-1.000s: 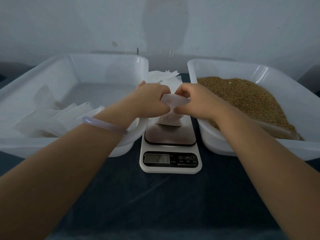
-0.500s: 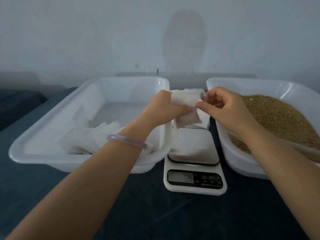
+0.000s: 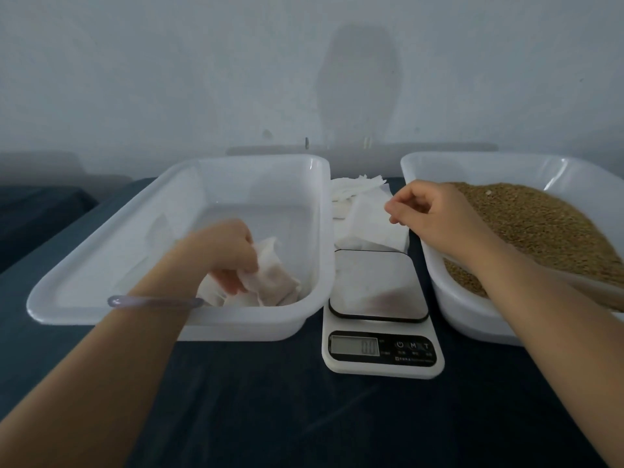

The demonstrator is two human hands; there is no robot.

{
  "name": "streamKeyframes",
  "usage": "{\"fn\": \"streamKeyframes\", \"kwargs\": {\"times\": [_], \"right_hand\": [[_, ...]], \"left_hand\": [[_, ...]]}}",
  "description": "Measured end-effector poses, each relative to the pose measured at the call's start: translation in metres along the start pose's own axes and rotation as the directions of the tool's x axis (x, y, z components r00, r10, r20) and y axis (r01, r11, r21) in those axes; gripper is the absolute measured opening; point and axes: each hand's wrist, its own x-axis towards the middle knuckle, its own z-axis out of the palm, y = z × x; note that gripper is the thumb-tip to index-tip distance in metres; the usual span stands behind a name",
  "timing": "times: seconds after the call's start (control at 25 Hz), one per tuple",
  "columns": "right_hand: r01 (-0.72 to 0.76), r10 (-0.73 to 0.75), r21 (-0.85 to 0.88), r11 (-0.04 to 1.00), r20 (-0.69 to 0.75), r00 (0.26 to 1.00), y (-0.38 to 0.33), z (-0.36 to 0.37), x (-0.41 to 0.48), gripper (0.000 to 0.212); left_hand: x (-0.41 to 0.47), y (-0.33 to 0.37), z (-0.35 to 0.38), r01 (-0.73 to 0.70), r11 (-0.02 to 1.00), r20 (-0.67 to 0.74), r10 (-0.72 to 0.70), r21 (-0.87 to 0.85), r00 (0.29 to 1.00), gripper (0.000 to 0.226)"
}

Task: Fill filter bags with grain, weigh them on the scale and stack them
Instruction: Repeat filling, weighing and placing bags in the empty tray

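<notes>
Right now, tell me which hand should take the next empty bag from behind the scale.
Right, I'd say. The right hand hangs free just beside the empty bags behind the scale; the left hand is down in the white tub, gripping a filled bag.

Scale sits mid-frame between two tubs: left tub holds filled bags, right tub grain; empty bags behind.
</notes>
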Motion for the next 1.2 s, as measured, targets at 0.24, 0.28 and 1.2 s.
{"fn": "streamKeyframes", "kwargs": {"times": [0.24,0.28,1.2], "right_hand": [[0.016,-0.016,-0.021,1.000,0.008,1.000,0.001,0.000,0.000,0.009],[0.016,-0.016,-0.023,1.000,0.010,1.000,0.000,0.000,0.000,0.009],[-0.092,0.121,0.257,0.962,-0.102,0.987,0.011,0.000,0.013,0.020]], "left_hand": [[-0.006,0.000,-0.015,0.039,0.956,0.008,-0.043,0.290,0.999,0.029],[-0.005,0.007,-0.015,-0.022,0.930,-0.104,0.064,0.366,0.993,0.028],[0.089,0.143,0.108,-0.283,0.660,0.174,0.227,0.696,0.958,0.012]]}}
